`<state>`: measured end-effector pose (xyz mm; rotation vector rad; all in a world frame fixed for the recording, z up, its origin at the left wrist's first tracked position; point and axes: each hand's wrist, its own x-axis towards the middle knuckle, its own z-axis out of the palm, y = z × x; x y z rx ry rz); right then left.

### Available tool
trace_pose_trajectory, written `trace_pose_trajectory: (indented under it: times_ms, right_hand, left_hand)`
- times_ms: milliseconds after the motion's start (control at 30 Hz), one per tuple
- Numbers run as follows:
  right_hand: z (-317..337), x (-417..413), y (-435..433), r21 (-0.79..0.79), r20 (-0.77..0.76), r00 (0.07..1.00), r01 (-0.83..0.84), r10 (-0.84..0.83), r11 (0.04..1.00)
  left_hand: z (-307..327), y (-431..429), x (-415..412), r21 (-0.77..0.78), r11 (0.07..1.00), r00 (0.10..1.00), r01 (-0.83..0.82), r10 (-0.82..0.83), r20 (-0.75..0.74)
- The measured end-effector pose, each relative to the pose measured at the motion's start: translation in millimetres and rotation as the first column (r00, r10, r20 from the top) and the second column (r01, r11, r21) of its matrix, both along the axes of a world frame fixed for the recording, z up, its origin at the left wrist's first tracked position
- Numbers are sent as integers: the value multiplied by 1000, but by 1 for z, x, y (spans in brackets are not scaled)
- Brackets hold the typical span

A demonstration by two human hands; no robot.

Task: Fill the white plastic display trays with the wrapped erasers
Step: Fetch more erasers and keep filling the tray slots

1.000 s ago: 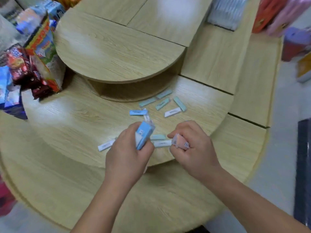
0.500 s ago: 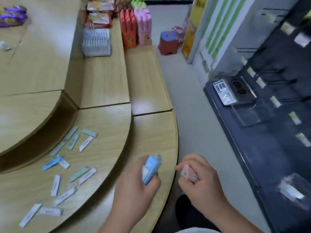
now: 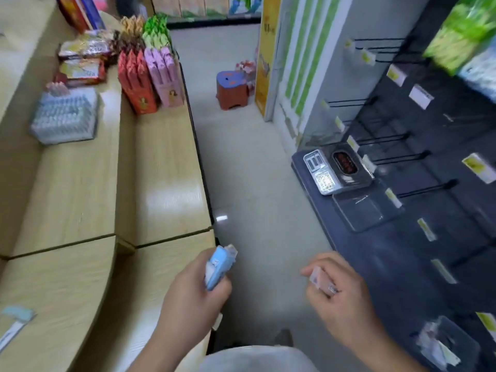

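My left hand [image 3: 194, 294] is closed around a stack of blue wrapped erasers [image 3: 218, 267], held over the aisle floor at the edge of the wooden table. My right hand [image 3: 338, 294] grips pink wrapped erasers [image 3: 320, 280] further right, in front of the dark shelf. Two loose wrapped erasers [image 3: 16, 320] lie on the table at the far left edge. A clear plastic tray [image 3: 359, 208] sits on the dark shelf ledge, and another tray [image 3: 445, 345] with a few items shows at the lower right. No white tray can be made out.
The stepped wooden table [image 3: 166, 167] runs along the left with red and pink boxes [image 3: 150, 79], snack packs and a clear box of pens [image 3: 64, 116]. A dark pegboard shelf [image 3: 429, 183] with hooks, a scale [image 3: 338, 167] and a red stool [image 3: 232, 89] flank the aisle.
The view has swung right, away from the table toward the aisle and dark shelf. Both hands, still holding their erasers, have moved apart and off the table over the floor.
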<state>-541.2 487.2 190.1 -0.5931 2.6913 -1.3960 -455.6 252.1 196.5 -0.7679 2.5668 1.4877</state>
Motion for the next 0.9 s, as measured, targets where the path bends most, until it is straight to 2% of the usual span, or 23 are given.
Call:
trace_pose_trajectory:
  times_ms: [167,300,467,533,667,800,900]
  right_hand:
    - [-4,-90,-17,-25,12,999,-42,43,999]
    - [-12,-168,-56,-47,45,994,-97,99,994]
    - [-27,-280,-133,-37,42,983,-176,178,984]
    - [-26,-324,-170,-33,53,978,-199,201,979]
    - [-9,-393,-241,-63,87,955,-277,282,959]
    - [-2,-443,-315,-85,131,895,-419,427,904]
    - [-6,-471,-376,-71,156,825,-539,543,839]
  left_hand:
    - [-6,-14,-65,20,994,994,-104,104,35]
    - [-11,-34,-136,48,993,993,-108,105,47]
    - [-26,-91,-245,110,979,985,-172,171,18]
    - [-26,-125,-286,90,977,981,-194,193,16]
    - [-11,-185,-335,94,956,960,-277,280,-23]
    - [-3,-234,-355,126,904,909,-409,415,-31]
    - [-4,-265,-359,121,819,825,-561,565,-5]
